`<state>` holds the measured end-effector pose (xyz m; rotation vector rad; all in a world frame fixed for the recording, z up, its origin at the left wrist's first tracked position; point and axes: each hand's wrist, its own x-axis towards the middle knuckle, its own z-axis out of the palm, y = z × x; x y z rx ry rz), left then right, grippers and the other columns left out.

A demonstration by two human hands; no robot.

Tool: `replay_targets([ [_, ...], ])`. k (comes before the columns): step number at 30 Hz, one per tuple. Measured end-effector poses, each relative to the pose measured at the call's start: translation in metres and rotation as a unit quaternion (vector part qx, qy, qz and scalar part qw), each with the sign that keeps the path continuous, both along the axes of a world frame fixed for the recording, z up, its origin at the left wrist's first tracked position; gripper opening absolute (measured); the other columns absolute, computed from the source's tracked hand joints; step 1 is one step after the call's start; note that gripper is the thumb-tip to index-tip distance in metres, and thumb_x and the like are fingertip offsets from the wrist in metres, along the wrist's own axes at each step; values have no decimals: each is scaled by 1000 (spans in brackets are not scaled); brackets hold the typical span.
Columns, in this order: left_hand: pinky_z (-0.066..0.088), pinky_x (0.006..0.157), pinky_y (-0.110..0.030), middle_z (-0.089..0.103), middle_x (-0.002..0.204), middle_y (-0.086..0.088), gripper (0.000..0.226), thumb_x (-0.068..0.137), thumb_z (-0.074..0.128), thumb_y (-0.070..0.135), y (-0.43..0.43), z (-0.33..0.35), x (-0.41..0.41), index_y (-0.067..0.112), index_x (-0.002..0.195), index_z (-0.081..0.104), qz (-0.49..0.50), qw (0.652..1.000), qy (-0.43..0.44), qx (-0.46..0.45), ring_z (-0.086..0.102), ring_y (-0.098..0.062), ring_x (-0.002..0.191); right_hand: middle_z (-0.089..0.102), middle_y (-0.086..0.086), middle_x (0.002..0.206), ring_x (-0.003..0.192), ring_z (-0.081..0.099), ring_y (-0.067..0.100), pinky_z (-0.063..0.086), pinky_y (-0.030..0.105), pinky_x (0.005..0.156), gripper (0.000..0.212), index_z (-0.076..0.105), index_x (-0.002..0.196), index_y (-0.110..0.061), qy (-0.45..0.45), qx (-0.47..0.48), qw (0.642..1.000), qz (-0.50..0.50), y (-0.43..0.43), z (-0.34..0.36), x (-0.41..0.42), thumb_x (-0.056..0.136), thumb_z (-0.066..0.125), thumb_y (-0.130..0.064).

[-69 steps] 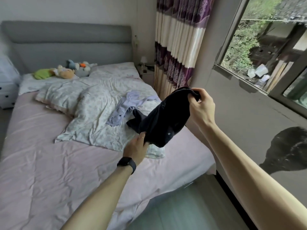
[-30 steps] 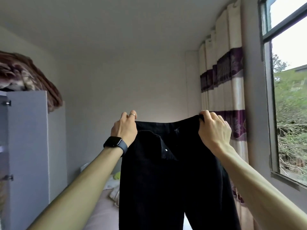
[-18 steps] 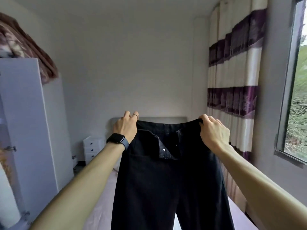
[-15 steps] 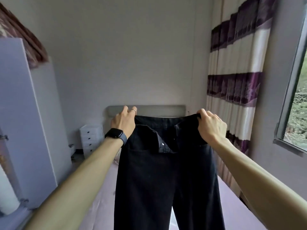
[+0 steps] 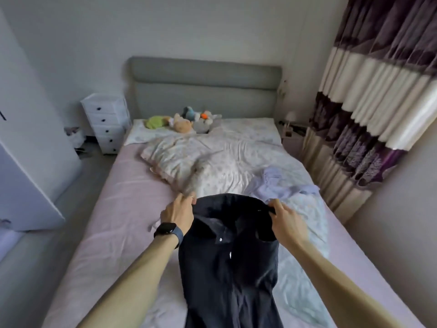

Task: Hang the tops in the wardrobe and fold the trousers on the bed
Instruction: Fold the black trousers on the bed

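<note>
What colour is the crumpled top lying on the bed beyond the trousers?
Pale lilac top, plain as far as the head view shows; it lies on the floral duvet.

The left hand [image 5: 177, 213] and the right hand [image 5: 285, 218] each grip one end of the waistband of the black trousers [image 5: 229, 256], holding them spread over the pink-sheeted bed [image 5: 113, 221]. The legs run down out of frame. The fly is open, with a pale button showing. A dark smartwatch [image 5: 168, 230] sits on the left wrist. Beyond the waistband, a lilac top [image 5: 281, 185] lies crumpled on the floral duvet [image 5: 212, 159]. Soft toys [image 5: 186, 119] rest by the grey headboard [image 5: 203, 88].
</note>
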<state>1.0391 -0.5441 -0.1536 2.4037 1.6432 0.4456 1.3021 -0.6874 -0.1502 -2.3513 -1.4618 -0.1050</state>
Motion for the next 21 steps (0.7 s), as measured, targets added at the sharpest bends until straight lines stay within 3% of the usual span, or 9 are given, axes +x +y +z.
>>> replay_targets([
  [2,35,63,-35,52,108,2,36,88,39,-1,12,-43,4,33,100,42,-7,999,19,-37,44,-23,76,68,1,105,86,65,31,51,42,65,13,47,112,-28,47,-53,997,-2,10,-47,1,102,42,-35],
  [5,36,57,-33,52,107,5,38,89,37,1,31,-96,7,35,104,46,-16,995,59,-82,49,-21,73,63,-5,125,93,67,28,45,35,61,29,44,132,-32,48,-104,993,-21,23,-96,8,104,39,-38],
  [8,36,53,-31,53,107,4,35,91,36,2,52,-122,8,32,104,50,3,993,55,-105,52,-23,69,61,-10,127,103,63,24,49,36,66,28,51,128,-32,41,-133,989,-40,38,-117,22,103,39,-34],
  [11,50,57,-37,58,103,-2,31,96,35,3,82,-130,24,23,99,59,49,988,-53,-136,60,-26,71,63,-10,121,113,51,23,50,37,68,26,57,124,-30,27,-133,989,-59,68,-127,40,102,44,-31],
  [16,55,72,-38,66,91,-2,31,96,37,3,161,-142,77,21,90,62,161,955,-199,-148,67,-26,79,62,3,115,95,63,35,40,36,65,20,58,113,-21,46,-92,992,-67,167,-151,80,98,46,-18],
  [19,47,76,-22,62,116,-1,31,99,39,2,212,-165,114,17,114,62,147,941,-262,-157,59,-17,93,61,4,126,99,64,34,42,36,67,29,57,125,-19,82,-41,995,-36,231,-179,103,99,44,-15],
  [21,37,84,-11,51,133,1,33,100,43,6,233,-203,132,18,127,57,76,960,-226,-145,55,-15,108,51,0,145,117,59,29,49,37,77,43,47,143,-22,119,-43,992,-8,261,-216,110,101,42,-18],
])
